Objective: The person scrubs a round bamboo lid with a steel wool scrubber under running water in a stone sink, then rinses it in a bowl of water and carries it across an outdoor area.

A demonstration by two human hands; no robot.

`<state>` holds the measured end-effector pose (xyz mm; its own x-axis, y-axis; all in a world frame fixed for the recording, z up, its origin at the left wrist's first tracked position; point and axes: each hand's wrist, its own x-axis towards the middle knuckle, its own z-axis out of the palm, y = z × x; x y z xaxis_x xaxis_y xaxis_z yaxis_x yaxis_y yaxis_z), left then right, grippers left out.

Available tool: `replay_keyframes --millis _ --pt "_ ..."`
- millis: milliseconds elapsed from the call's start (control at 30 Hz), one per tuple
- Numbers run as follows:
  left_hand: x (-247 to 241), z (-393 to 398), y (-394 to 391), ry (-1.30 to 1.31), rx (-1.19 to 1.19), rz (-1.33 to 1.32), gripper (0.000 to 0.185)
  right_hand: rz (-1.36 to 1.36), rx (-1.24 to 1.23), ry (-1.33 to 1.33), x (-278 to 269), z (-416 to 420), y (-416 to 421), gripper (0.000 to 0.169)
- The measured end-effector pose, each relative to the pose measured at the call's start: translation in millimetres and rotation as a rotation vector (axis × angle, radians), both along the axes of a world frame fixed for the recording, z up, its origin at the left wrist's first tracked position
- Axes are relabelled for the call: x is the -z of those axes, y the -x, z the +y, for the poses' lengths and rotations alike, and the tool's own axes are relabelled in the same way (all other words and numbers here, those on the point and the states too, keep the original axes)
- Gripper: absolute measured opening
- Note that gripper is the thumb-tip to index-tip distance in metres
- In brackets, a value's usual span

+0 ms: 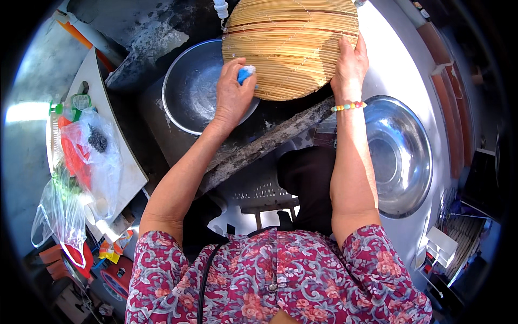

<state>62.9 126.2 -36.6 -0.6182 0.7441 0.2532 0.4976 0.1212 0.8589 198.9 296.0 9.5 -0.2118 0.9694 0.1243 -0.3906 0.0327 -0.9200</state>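
Note:
A round mat of stitched straw-coloured stalks (287, 44) is held tilted over a sink with dark, worn walls. At its right edge my right hand (351, 67) grips it, with the fingers behind and the thumb on the facing side. My left hand (236, 91) is closed around a blue and white scrubbing cloth or sponge (246, 73) at the mat's lower left edge. Below and left of the mat, a metal basin (194, 87) stands in the sink, partly hidden by the mat and my left hand. A white tap spout (221, 9) drips just left of the mat's top.
A rough stone sink edge (267, 139) runs before my lap. On the right a wide, shiny steel bowl (394, 162) stands on the pale floor. Plastic bags (107, 162), a dark scouring pad (97, 138) and a green-capped bottle (60, 108) crowd the left counter (131, 174).

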Motion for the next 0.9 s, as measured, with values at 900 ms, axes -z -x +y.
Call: replay_keyframes --millis 900 --pt "-38 48 -38 -0.451 -0.062 -1.812 0.040 0.275 0.250 -0.096 -31 -23 -3 0.035"
